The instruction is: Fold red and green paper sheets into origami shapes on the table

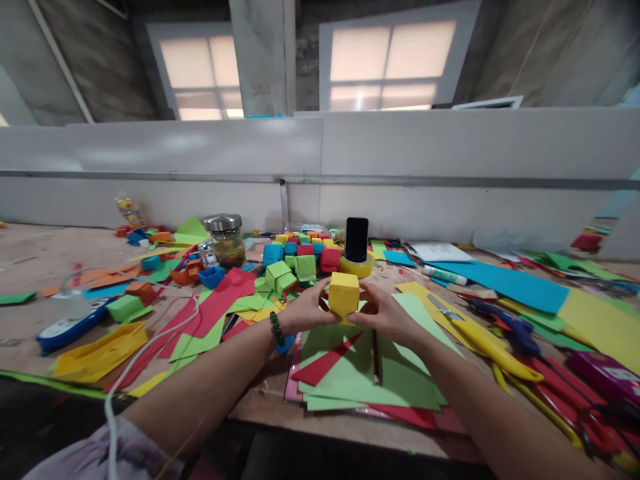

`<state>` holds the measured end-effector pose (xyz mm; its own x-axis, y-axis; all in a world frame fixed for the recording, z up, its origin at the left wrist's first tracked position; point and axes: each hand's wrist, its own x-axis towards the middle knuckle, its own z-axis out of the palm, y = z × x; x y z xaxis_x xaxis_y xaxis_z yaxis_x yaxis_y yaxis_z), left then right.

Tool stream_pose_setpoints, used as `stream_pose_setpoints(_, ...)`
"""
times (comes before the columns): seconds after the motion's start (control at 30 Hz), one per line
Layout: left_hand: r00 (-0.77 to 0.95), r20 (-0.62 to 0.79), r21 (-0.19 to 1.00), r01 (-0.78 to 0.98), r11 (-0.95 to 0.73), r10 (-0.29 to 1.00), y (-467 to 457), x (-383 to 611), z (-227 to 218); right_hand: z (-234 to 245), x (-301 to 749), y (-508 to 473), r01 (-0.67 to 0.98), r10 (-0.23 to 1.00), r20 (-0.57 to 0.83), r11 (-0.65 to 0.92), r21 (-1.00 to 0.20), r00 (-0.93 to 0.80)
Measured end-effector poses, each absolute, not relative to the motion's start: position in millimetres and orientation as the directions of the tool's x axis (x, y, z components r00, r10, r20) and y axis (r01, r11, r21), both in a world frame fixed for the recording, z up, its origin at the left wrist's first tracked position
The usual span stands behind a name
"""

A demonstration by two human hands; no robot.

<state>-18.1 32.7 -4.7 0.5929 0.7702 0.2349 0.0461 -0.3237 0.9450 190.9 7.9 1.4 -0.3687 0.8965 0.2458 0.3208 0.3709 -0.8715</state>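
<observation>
- The left hand and right hand pinch the yellow cube from both sides, over the green paper.
- Squeezing too hard could dent it.
- A loose pinch could drop it on that paper.

Two windows glow pale peach in the dim grey wall, a concrete pillar standing between them. Below, facing me, a white partition with a metal rail runs behind the wooden table.
</observation>
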Motion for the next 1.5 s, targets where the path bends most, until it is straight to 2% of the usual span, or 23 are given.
stream_pose_setpoints(0.13,0.611,0.206,0.954,0.047,-0.295,0.764,31.1,-18.2,-3.9,7.3,190.8,3.5,0.32,0.891,0.246,0.378,-0.869,-0.382)
stream_pose_setpoints(0.3,0.654,0.154,0.977,0.009,-0.212,0.741,28.4,-17.0,-5.3,10.5,194.2,0.5,0.294,0.945,0.193,0.27,-0.917,-0.265)
stream_pose_setpoints(0.57,0.624,0.141,0.966,0.082,-0.244,0.769,29.1,-18.2,-8.3,7.3,193.3,0.9,0.231,0.944,0.206,0.267,-0.936,-0.258)
stream_pose_setpoints(0.73,0.643,0.147,0.982,-0.002,-0.19,0.752,33.7,-20.4,-12.2,11.1,190.7,-2.2,0.225,0.951,0.159,0.221,-0.949,-0.264)
stream_pose_setpoints(0.97,0.597,0.107,0.988,0.028,-0.154,0.795,35.0,-20.3,-10.2,9.3,189.6,-0.8,0.196,0.935,0.166,0.235,-0.952,-0.315)
stream_pose_setpoints(1.13,0.546,0.131,0.982,0.042,-0.184,0.827,32.8,-20.1,-6.9,7.6,189.1,-0.4,0.215,0.902,0.185,0.284,-0.934,-0.39)
stream_pose_setpoints(1.5,0.531,0.139,0.971,0.092,-0.219,0.836,32.0,-20.4,-5.6,2.7,189.7,3.3,0.285,0.904,0.233,0.344,-0.895,-0.359)
